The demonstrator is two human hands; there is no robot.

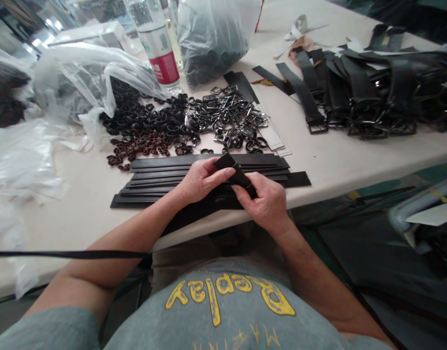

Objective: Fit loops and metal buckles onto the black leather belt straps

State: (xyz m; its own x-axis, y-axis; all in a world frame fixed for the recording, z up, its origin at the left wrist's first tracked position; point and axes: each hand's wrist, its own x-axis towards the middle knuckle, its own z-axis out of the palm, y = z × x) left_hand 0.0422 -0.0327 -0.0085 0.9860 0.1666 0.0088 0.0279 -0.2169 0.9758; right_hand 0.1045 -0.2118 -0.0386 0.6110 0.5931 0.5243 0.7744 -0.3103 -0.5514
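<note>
Both hands grip one black belt strap over the table's front edge. My left hand pinches it near its upper end, thumb on top. Lower on the same strap, my right hand is closed round it, and a narrow band crosses the strap between the hands. Beneath them lies a stack of flat black straps. Behind the stack are a heap of metal buckles, a pile of black belt loops and a smaller pile of brown loops.
Buckled belts are heaped at the right of the table. At the back stand a plastic bottle with a red label and a clear bag of dark pieces. Crumpled plastic bags cover the left. A black cord crosses the lower left.
</note>
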